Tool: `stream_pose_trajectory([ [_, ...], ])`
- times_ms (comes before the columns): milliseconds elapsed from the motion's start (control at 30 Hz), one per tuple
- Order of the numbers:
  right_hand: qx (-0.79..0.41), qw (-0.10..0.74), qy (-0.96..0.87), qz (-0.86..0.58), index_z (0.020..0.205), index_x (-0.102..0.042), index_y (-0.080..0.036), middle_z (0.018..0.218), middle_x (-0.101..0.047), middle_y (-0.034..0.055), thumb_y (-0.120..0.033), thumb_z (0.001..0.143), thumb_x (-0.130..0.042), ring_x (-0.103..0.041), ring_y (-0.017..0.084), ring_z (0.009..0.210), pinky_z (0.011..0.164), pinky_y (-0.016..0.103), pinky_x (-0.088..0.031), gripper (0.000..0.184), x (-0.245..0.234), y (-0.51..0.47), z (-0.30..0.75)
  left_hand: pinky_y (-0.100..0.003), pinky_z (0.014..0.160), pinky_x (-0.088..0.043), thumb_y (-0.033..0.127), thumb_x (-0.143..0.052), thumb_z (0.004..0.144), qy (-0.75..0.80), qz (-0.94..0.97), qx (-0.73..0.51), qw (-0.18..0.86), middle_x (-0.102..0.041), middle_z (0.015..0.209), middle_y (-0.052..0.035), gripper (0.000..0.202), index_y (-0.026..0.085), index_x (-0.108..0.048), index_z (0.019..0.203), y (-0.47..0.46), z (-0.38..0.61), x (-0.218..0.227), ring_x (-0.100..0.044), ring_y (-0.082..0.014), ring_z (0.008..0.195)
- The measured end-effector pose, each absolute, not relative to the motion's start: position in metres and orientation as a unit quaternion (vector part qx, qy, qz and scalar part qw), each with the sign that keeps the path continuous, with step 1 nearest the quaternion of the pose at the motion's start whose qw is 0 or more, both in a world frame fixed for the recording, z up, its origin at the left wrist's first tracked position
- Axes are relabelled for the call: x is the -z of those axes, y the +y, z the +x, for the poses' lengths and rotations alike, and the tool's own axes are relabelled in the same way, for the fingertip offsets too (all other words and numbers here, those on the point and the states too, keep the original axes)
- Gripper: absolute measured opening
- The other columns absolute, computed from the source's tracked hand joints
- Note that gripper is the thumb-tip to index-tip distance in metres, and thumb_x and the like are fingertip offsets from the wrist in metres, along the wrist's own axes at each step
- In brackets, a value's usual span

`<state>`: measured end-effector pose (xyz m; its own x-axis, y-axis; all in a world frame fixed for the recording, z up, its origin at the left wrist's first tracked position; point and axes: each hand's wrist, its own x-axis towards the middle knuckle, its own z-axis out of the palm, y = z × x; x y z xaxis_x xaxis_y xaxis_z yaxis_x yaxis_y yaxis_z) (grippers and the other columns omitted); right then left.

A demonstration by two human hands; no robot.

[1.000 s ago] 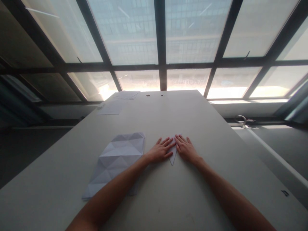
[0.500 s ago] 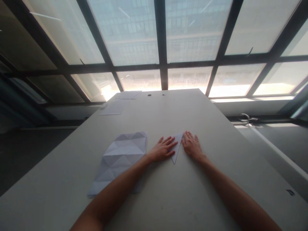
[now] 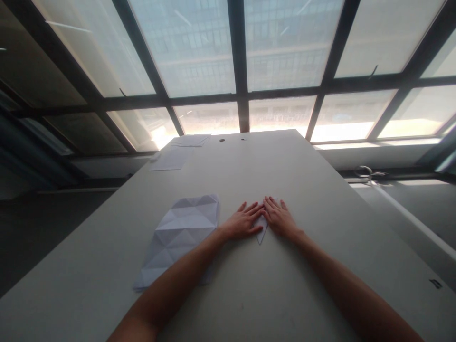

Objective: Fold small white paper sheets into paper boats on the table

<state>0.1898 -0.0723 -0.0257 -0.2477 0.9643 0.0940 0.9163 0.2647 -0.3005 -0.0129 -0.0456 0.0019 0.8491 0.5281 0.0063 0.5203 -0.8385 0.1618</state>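
A small white folded paper (image 3: 261, 234) lies flat on the table, its pointed lower tip toward me. My left hand (image 3: 244, 221) rests on its left part with the fingers spread. My right hand (image 3: 278, 217) lies flat on its right part, fingertips touching those of the left hand. Both hands cover most of the paper, so its full outline is hidden. Beside my left forearm is a larger creased white sheet (image 3: 185, 223), partly under that arm.
The white table (image 3: 249, 171) stretches away to large windows. Several white sheets (image 3: 171, 158) lie at its far left. Two small round holes are near the far edge. A metal ring-shaped object (image 3: 364, 173) and a white bar stand beyond the right edge.
My right hand has moved left from beside the folded paper's right edge onto the paper, meeting my left hand. The left hand stays nearly in place.
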Motion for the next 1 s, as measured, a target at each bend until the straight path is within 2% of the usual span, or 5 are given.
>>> stream_pose_trajectory([
  [267,-0.083,0.11,-0.741,-0.658,0.155,-0.024,-0.011,0.162,-0.017,0.0136,-0.044,0.101,-0.022,-0.012,0.025,0.15,0.118,0.058,-0.004,0.064,0.027,-0.071,0.195,-0.048,0.12,-0.005,0.072,-0.024,0.093,0.351,0.935,-0.016,0.049,-0.016,0.163,-0.0129,0.085,0.018,-0.013,0.158,-0.042,-0.015,0.008,-0.011,-0.0255,0.151],
  [467,-0.074,0.12,-0.715,-0.685,0.154,-0.025,-0.011,0.161,-0.019,0.0148,-0.04,0.1,-0.024,-0.014,0.027,0.15,0.117,0.061,-0.004,0.062,0.028,-0.07,0.201,-0.052,0.119,-0.004,0.077,-0.022,0.09,0.406,0.912,-0.022,0.043,-0.015,0.162,-0.0191,0.094,0.011,-0.015,0.157,-0.038,-0.016,0.015,-0.008,-0.0309,0.151],
  [700,-0.066,0.133,-0.706,-0.692,0.153,-0.029,-0.009,0.161,-0.022,0.0148,-0.038,0.099,-0.028,-0.016,0.026,0.149,0.117,0.059,-0.004,0.062,0.028,-0.071,0.199,-0.049,0.121,-0.007,0.077,-0.022,0.09,0.461,0.885,-0.048,0.042,-0.018,0.16,-0.0246,0.099,0.001,-0.018,0.154,-0.039,-0.012,0.021,-0.008,-0.0326,0.151],
  [867,-0.067,0.136,-0.701,-0.697,0.152,-0.029,-0.008,0.161,-0.022,0.0147,-0.039,0.098,-0.029,-0.016,0.026,0.149,0.118,0.058,-0.006,0.063,0.027,-0.071,0.198,-0.047,0.121,-0.012,0.064,-0.025,0.097,0.452,0.885,-0.1,0.049,-0.013,0.162,-0.0177,0.085,0.007,-0.007,0.157,-0.038,-0.01,0.015,-0.008,-0.0272,0.151],
  [1000,-0.06,0.136,-0.704,-0.695,0.152,-0.03,-0.007,0.16,-0.024,0.014,-0.038,0.098,-0.029,-0.017,0.026,0.149,0.117,0.058,-0.008,0.062,0.027,-0.072,0.199,-0.045,0.122,-0.012,0.046,-0.028,0.102,0.353,0.928,-0.098,0.059,-0.022,0.162,-0.0055,0.062,0.022,-0.016,0.157,-0.04,-0.007,0.008,-0.013,-0.0201,0.151],
])
